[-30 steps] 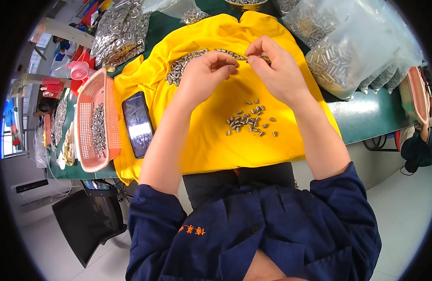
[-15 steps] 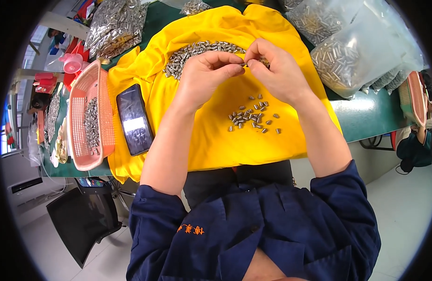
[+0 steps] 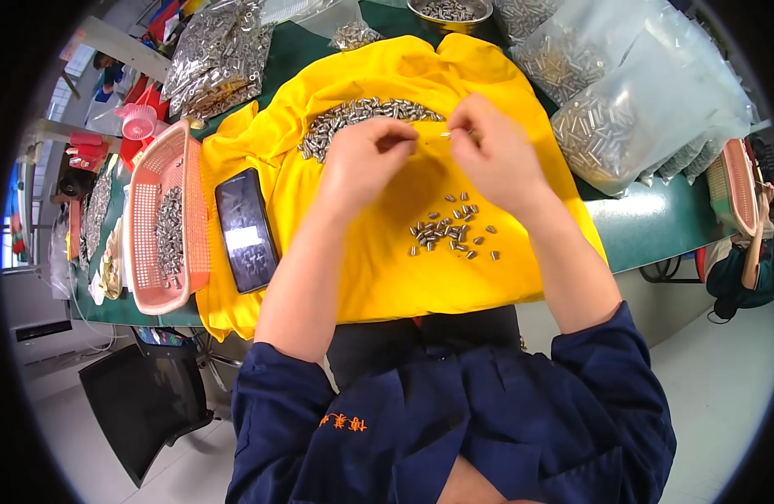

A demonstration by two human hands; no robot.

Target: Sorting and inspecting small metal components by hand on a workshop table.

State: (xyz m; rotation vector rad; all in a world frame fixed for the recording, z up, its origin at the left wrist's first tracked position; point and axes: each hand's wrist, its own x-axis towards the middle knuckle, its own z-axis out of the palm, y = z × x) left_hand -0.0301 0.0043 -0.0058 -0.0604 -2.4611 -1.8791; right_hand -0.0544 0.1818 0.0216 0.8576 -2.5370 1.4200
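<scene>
Both my hands are raised over a yellow cloth (image 3: 362, 286), a short gap between them. My left hand (image 3: 362, 164) is closed in a pinch beside a heap of small metal cylinders (image 3: 345, 122); anything between its fingertips is too small to make out. My right hand (image 3: 500, 160) is also pinched, and a tiny shiny metal piece (image 3: 446, 134) pokes out from its fingertips. Below the hands, several loose metal cylinders (image 3: 450, 231) lie scattered on the cloth.
On the left are a pink plastic basket (image 3: 198, 252) holding metal parts and a dark phone (image 3: 246, 231). Bags of metal parts stand at the back left (image 3: 223, 55) and right (image 3: 601, 134). A metal bowl (image 3: 483, 12) sits at the far edge. The green table (image 3: 655, 223) shows at right.
My hands have come apart; their fingertips met over a small piece before. The whole view has shifted slightly, so the metal bowl at the far edge now shows.
</scene>
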